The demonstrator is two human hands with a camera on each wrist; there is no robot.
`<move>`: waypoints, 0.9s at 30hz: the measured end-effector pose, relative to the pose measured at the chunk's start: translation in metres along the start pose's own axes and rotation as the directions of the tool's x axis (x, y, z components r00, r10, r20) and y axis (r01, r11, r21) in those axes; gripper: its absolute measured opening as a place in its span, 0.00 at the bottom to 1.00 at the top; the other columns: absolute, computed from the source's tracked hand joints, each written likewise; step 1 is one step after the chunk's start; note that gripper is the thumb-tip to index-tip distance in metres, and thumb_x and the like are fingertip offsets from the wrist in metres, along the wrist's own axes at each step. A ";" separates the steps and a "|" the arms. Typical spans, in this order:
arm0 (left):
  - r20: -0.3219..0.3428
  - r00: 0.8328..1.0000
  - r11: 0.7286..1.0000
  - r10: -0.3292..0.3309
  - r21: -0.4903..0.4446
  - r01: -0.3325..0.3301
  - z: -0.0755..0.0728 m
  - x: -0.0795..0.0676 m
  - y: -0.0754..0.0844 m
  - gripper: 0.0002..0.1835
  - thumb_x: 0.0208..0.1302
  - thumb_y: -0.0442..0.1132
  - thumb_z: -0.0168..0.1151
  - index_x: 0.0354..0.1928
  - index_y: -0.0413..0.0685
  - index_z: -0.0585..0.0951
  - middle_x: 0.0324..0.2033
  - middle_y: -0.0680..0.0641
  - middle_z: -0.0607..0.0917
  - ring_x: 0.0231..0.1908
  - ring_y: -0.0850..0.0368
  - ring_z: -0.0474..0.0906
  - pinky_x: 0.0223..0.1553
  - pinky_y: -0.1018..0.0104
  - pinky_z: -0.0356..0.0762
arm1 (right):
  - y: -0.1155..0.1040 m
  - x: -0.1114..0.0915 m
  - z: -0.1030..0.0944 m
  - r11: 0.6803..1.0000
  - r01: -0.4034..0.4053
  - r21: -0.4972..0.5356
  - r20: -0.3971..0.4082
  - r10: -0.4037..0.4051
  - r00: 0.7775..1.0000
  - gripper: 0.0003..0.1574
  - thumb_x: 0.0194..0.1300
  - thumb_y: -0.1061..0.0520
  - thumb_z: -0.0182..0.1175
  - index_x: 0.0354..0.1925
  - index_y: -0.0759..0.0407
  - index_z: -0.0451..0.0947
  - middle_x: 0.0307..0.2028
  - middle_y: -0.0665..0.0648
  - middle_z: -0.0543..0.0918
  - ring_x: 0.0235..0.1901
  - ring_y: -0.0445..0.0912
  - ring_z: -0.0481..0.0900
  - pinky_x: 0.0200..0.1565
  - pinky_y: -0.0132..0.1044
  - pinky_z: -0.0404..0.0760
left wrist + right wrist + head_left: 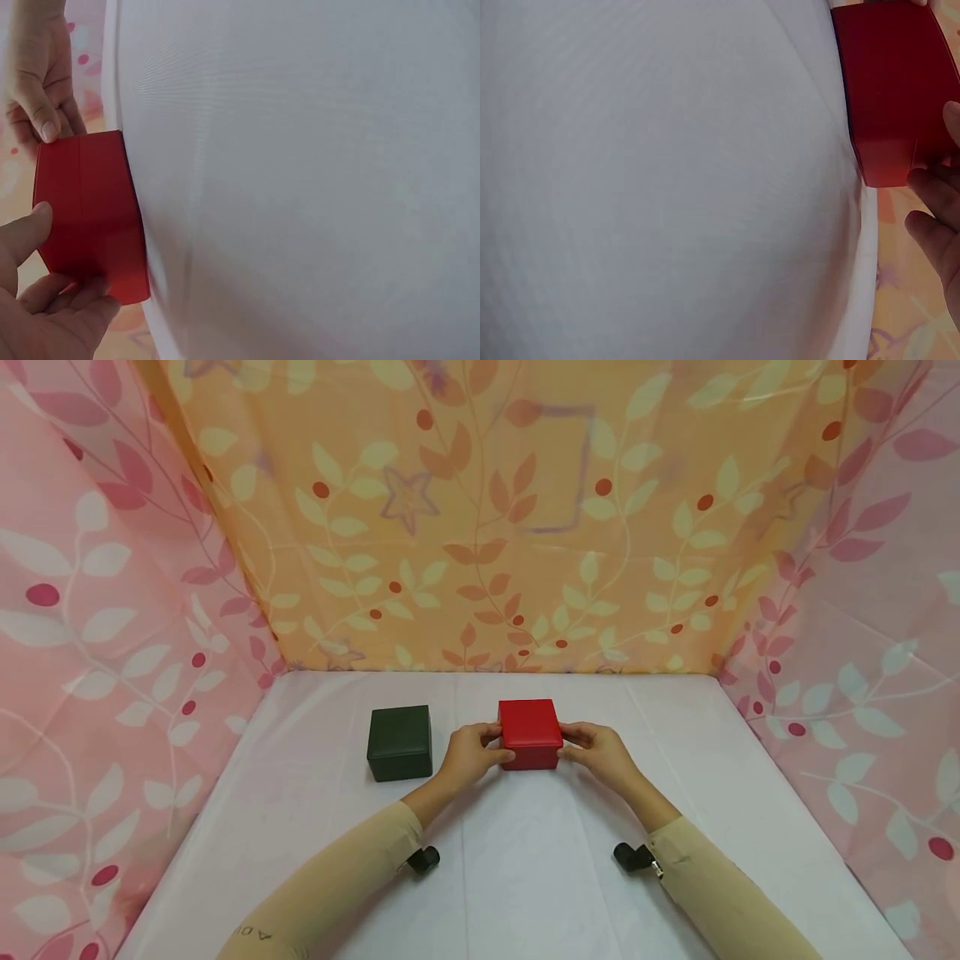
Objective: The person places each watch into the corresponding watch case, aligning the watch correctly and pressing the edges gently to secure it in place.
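Observation:
A red box point(529, 724) with its lid closed stands on the white table, between the person's two hands. The left hand point(471, 755) holds its left side, thumb at the front corner and fingers along the side. On the opposite side the right hand point(600, 755) grips it the same way. The left wrist view shows the red box point(90, 217) with the left hand's fingers point(71, 304) against its near end. In the right wrist view, fingers of the right hand point(941, 217) touch the lower end of the red box point(892, 90).
A dark green box point(400, 743), also closed, sits to the left of the red one. White cloth covers the table point(525, 877). Patterned curtains point(480, 527) rise behind and on both sides. A small black camera point(424, 860) hangs at the left wrist, another camera point(632, 857) at the right.

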State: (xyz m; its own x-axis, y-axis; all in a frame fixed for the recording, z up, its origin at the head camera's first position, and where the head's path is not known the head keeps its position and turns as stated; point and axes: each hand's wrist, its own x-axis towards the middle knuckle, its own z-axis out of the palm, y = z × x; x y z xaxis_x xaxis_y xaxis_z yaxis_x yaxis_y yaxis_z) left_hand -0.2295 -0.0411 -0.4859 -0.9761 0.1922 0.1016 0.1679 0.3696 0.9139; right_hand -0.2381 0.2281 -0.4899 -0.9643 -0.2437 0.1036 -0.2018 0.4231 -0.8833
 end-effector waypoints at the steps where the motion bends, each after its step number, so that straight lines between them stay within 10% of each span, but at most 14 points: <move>1: 0.004 1.000 1.000 -0.005 0.008 0.005 -0.001 -0.001 0.001 0.28 0.57 0.36 0.78 0.60 0.37 0.82 0.61 0.42 0.84 0.62 0.45 0.80 0.62 0.51 0.77 | 0.000 0.000 0.000 0.999 0.008 -0.037 0.002 -0.008 1.000 0.33 0.60 0.57 0.75 0.62 0.65 0.79 0.61 0.63 0.82 0.62 0.58 0.80 0.58 0.42 0.81; 9: 0.047 0.999 1.000 -0.021 0.006 0.021 -0.003 -0.004 0.001 0.31 0.59 0.37 0.77 0.64 0.39 0.78 0.58 0.42 0.84 0.60 0.44 0.81 0.58 0.55 0.81 | -0.003 -0.003 -0.002 0.965 0.061 -0.257 0.000 -0.064 0.998 0.31 0.64 0.52 0.73 0.63 0.58 0.80 0.58 0.58 0.85 0.63 0.58 0.79 0.64 0.57 0.76; 27: 0.125 0.992 0.988 0.020 0.147 -0.039 -0.017 -0.009 0.002 0.29 0.64 0.44 0.73 0.64 0.41 0.79 0.60 0.44 0.84 0.59 0.48 0.81 0.56 0.55 0.83 | -0.007 -0.011 -0.009 0.887 0.144 -0.440 0.037 -0.142 0.989 0.29 0.67 0.54 0.69 0.65 0.58 0.79 0.61 0.59 0.83 0.65 0.58 0.77 0.66 0.59 0.73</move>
State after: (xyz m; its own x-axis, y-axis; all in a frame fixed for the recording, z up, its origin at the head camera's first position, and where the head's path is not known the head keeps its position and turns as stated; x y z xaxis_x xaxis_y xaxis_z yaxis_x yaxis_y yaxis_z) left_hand -0.2230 -0.0571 -0.4781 -0.9476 0.3116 0.0702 0.2238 0.4911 0.8419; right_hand -0.2277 0.2358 -0.4806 -0.9189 -0.3333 0.2110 -0.3928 0.7239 -0.5672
